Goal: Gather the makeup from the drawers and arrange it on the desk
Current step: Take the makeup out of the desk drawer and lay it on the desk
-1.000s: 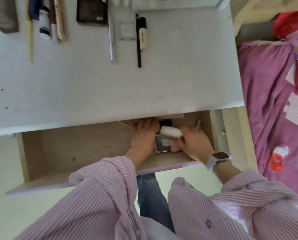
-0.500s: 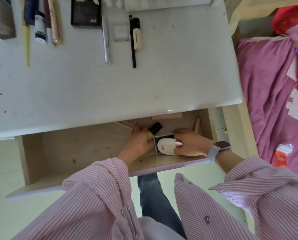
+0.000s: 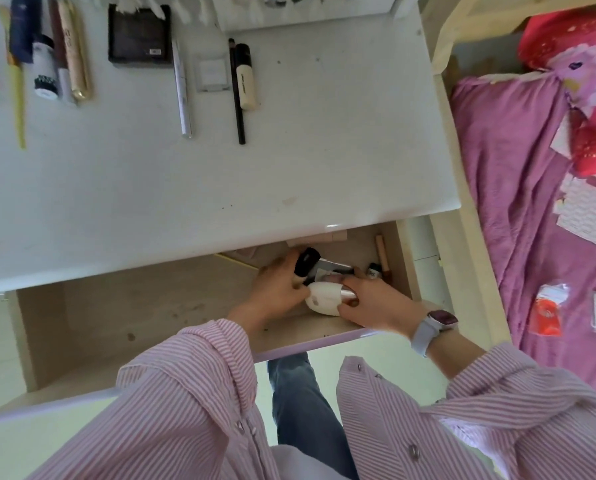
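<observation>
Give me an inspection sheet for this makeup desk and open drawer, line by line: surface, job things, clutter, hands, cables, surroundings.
Surface: white desk with small dark specks; the near part is bare.
Job's things: makeup lined up along the far edge, including a dark palette, a silver pen, a black pencil and a cream tube. A white oval case is held in the open drawer.
Clutter: small items at the drawer's right end, among them a wooden stick; the rest are too hidden to name.
Hands: left hand holds a black item; right hand grips the white oval case.
Cables: nothing seen.
Surroundings: purple bedding to the right, with a red pillow.
</observation>
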Demonstrator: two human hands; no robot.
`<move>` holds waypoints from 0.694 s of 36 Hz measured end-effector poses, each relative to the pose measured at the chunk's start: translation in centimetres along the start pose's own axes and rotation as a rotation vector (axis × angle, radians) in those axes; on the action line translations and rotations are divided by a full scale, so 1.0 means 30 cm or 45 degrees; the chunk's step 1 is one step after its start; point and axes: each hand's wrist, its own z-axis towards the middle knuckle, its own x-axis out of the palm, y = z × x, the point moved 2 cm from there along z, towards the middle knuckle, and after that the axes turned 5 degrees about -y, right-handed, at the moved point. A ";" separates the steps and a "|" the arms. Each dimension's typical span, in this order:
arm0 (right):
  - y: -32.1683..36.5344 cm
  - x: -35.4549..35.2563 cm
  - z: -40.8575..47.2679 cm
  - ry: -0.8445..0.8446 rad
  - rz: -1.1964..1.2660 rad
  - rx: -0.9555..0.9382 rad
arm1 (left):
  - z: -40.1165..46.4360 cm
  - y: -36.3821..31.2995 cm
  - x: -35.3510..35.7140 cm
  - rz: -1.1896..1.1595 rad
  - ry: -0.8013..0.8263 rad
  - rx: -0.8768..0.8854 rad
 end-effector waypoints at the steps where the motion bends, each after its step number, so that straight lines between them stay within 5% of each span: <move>1: 0.001 0.003 -0.003 0.004 -0.011 -0.004 | 0.002 0.002 -0.003 0.026 0.038 0.036; 11: 0.003 -0.025 -0.001 0.087 0.060 -0.050 | 0.010 0.027 -0.005 0.170 0.118 0.059; 25: -0.106 -0.084 -0.110 -0.319 0.020 0.029 | -0.020 -0.050 0.095 0.356 0.004 0.020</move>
